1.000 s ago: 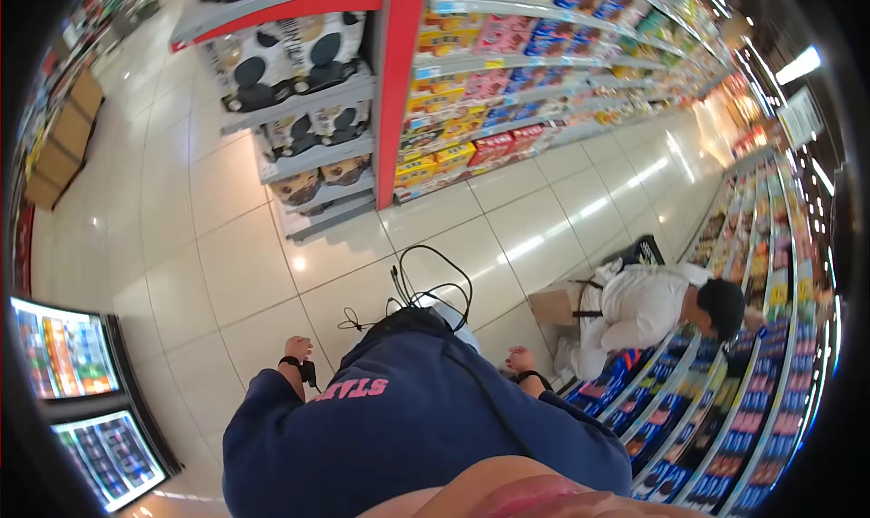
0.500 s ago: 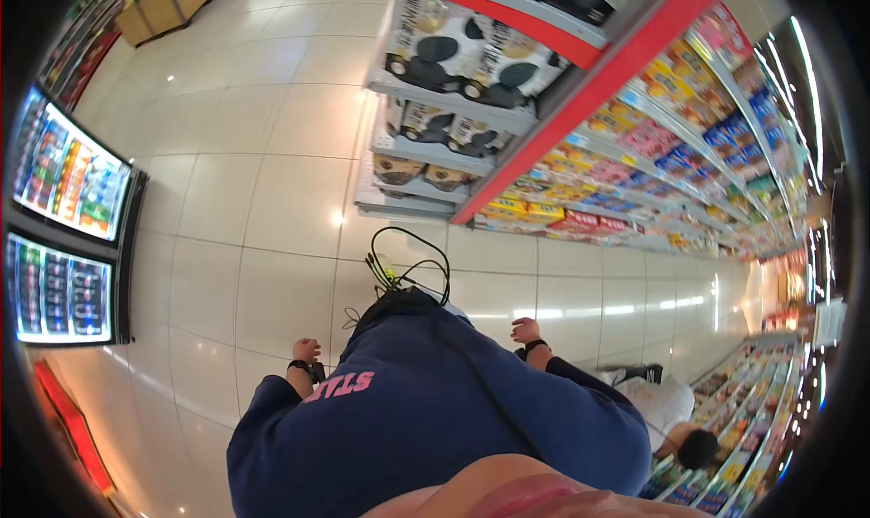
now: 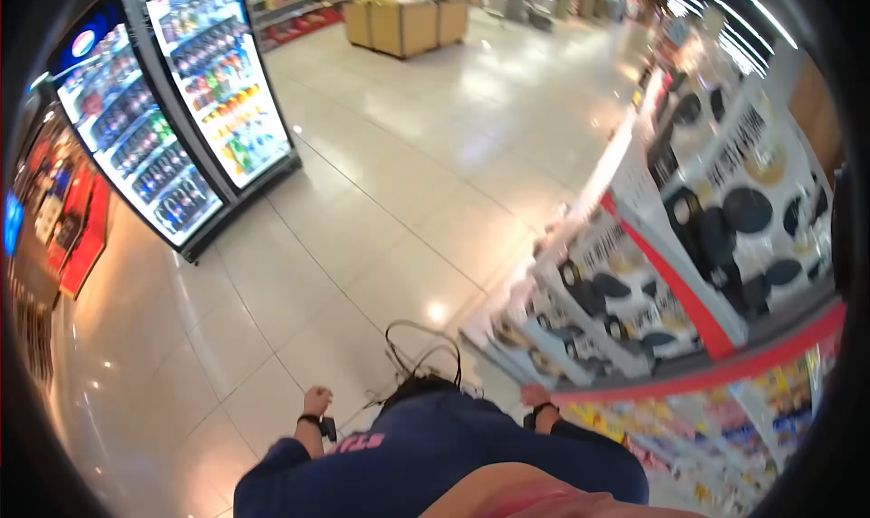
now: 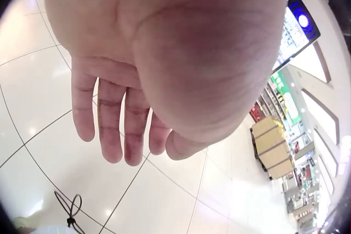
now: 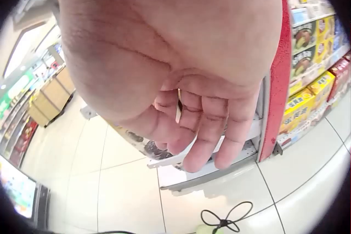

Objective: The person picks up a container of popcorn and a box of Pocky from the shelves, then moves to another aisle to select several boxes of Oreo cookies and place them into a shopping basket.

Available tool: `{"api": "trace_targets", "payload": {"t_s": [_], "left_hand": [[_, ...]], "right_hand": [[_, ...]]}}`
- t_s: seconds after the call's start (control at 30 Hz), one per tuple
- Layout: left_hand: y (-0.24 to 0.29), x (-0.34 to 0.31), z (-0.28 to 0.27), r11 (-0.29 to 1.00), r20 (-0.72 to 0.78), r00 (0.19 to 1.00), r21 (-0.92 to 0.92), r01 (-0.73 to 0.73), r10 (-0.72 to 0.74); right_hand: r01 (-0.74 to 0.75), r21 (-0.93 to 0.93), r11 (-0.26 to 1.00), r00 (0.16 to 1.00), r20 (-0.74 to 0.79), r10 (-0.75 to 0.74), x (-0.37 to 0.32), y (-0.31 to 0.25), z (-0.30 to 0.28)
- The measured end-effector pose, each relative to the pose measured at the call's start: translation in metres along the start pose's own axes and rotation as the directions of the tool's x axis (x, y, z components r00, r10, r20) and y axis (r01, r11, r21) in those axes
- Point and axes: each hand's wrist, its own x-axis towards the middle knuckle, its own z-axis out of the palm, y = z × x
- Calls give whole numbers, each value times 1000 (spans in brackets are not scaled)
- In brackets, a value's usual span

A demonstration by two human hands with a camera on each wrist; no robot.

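Observation:
My left hand [image 3: 317, 400] hangs at my side over the floor, holding nothing. In the left wrist view its palm [image 4: 164, 53] fills the upper part, and the fingers [image 4: 111, 124] hang loosely over the tiles. On the other side, my right hand [image 3: 535, 396] is near the end shelf [image 3: 507, 359] of an aisle. The right wrist view shows that hand empty too, its fingers [image 5: 211, 135] slightly bent and overlapping the shelf behind them. Black looped cables [image 3: 459, 359] stick out at the front of my dark blue sweatshirt [image 3: 453, 441], between the hands.
Two lit drink coolers [image 3: 145, 137] stand at the left. Large printed bags [image 3: 748, 210] fill the end shelf at the right, with a red edge strip [image 3: 671, 273]. Farther off is a box-like brown stand [image 3: 399, 29] on the tiled floor [image 3: 362, 174].
My view has swung left: the end shelf now lies at the right, the coolers appear larger and upright, and the crouching person is out of view. Both hands stay empty at my sides.

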Motion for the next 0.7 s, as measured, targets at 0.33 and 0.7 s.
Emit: {"api": "trace_targets", "payload": {"t_s": [0.33, 0.7], "left_hand": [[-106, -158, -8, 866, -235, 839, -235, 442, -491], [-159, -66, -56, 670, 114, 756, -393, 630, -644]], "right_hand": [[13, -134, 991, 943, 332, 32, 68, -208, 43], [436, -446, 782, 828, 538, -155, 136, -271, 88]]}}
